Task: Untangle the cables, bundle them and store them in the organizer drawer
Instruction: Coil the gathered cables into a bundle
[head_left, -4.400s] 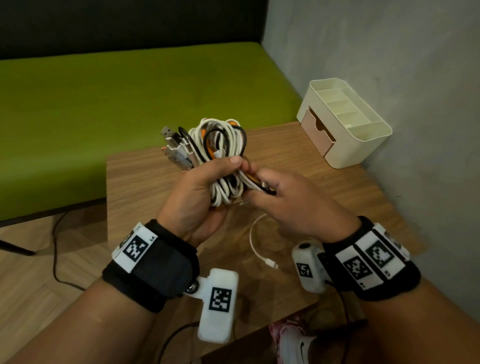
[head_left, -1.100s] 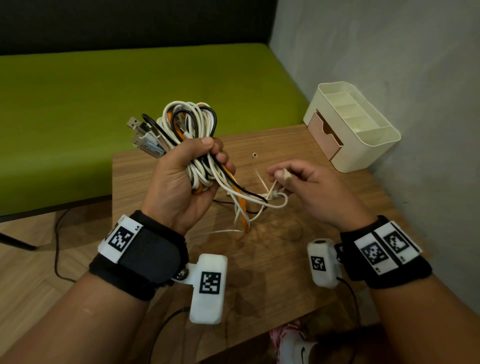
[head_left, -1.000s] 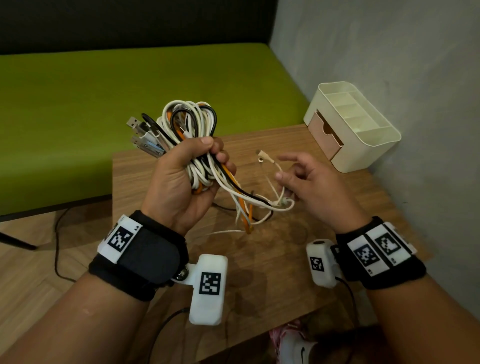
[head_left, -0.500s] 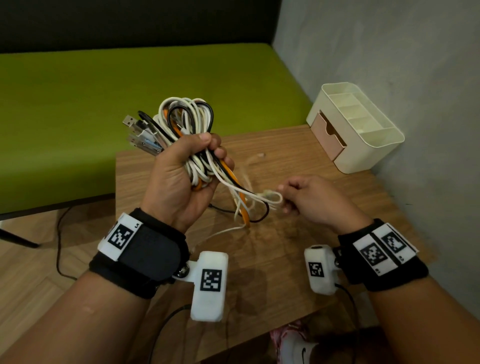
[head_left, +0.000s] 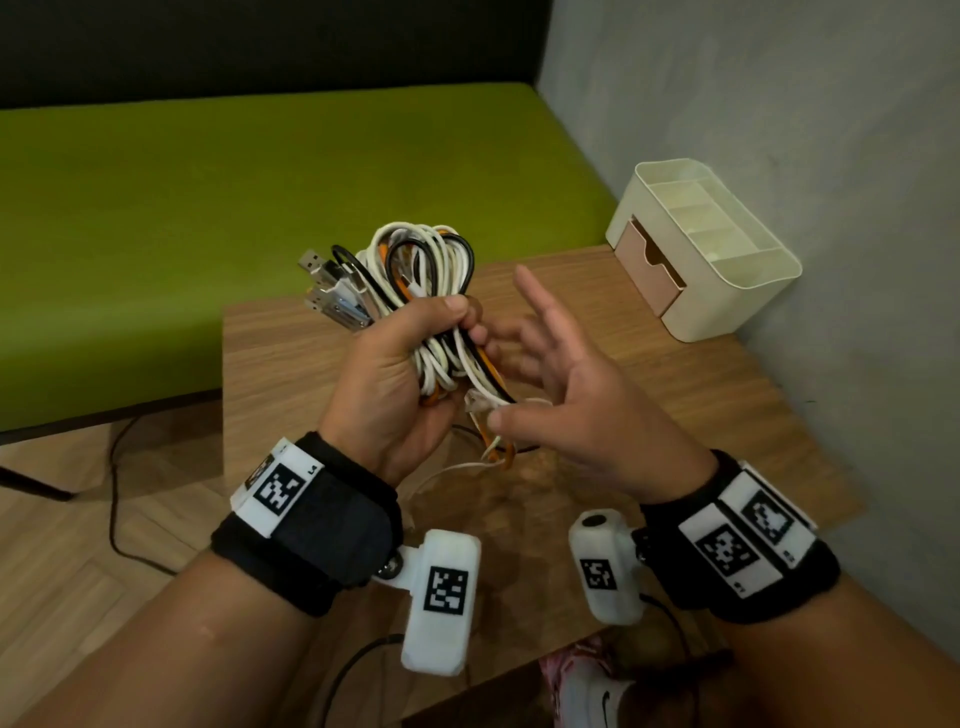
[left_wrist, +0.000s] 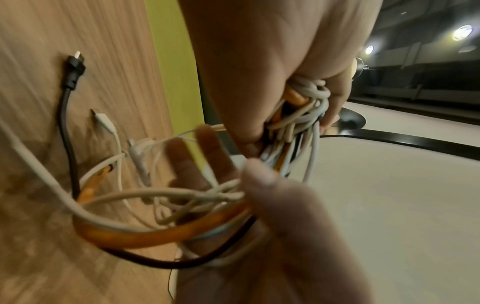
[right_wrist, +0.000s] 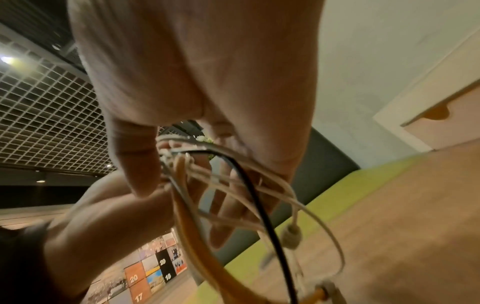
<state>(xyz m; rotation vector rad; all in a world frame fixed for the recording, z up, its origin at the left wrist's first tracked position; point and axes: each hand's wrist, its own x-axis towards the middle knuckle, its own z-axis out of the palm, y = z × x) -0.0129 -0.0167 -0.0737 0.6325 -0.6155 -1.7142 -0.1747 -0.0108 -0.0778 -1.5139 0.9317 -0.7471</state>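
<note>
My left hand (head_left: 392, 374) grips a folded cable bundle (head_left: 423, 265) of white, black and orange cables, held above the wooden table (head_left: 691, 395). Several USB plugs (head_left: 327, 293) stick out to its upper left. My right hand (head_left: 563, 384) is right beside the bundle with its fingers spread and straight. Loose cable tails (head_left: 491, 395) run from the bundle across its thumb. In the left wrist view an orange loop (left_wrist: 155, 232) and a black loop hang below that thumb, and a black plug (left_wrist: 74, 67) and a white plug (left_wrist: 103, 121) lie on the table. The cream organizer (head_left: 727, 291) stands at the far right, its pink drawer (head_left: 641, 270) shut.
A green bench (head_left: 260, 208) runs behind the table, and a grey wall (head_left: 831, 156) stands just right of the organizer. A black cord (head_left: 117, 499) trails on the floor at the left. A shoe (head_left: 592, 691) shows below the table's near edge.
My right hand has let go of the white cable end it pinched, opened its fingers and moved up against the bundle. The left hand still holds the bundle.
</note>
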